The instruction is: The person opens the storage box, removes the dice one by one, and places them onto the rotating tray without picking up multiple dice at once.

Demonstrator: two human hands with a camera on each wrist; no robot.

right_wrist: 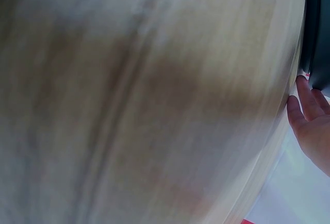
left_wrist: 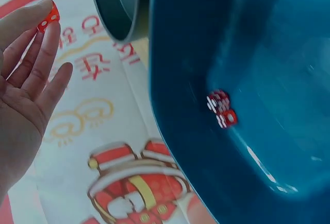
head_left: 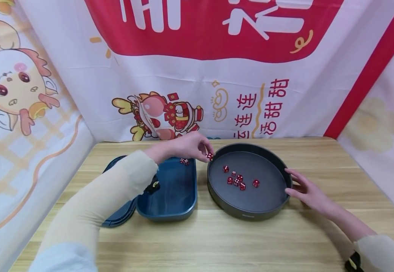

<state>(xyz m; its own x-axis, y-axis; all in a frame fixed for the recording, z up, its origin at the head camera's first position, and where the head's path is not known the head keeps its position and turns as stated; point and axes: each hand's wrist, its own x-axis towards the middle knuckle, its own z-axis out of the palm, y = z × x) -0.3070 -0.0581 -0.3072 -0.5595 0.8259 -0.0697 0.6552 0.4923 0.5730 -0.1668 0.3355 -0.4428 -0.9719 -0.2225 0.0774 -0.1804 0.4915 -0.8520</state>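
My left hand [head_left: 191, 145] pinches a red die [left_wrist: 50, 18] with white dots between thumb and fingertips. It is just beyond the left rim of a round dark grey pan [head_left: 248, 213]. Inside the pan lie several red dice [head_left: 239, 177], mostly left of its middle. My right hand [head_left: 307, 192] is at the pan's right side, its fingertips touching the outer wall near the rim. Left of the pan stands a deep blue tray [head_left: 170, 192]. A small cluster of red dice [left_wrist: 221, 108] lies in the tray's far right corner.
Dark blue flat pieces [head_left: 117, 219] are stacked left of the tray, partly covered by my left forearm. Both containers stand on a wooden table [head_left: 210, 241]. A printed cloth [head_left: 197, 79] hangs behind the table, with more cloth along both sides.
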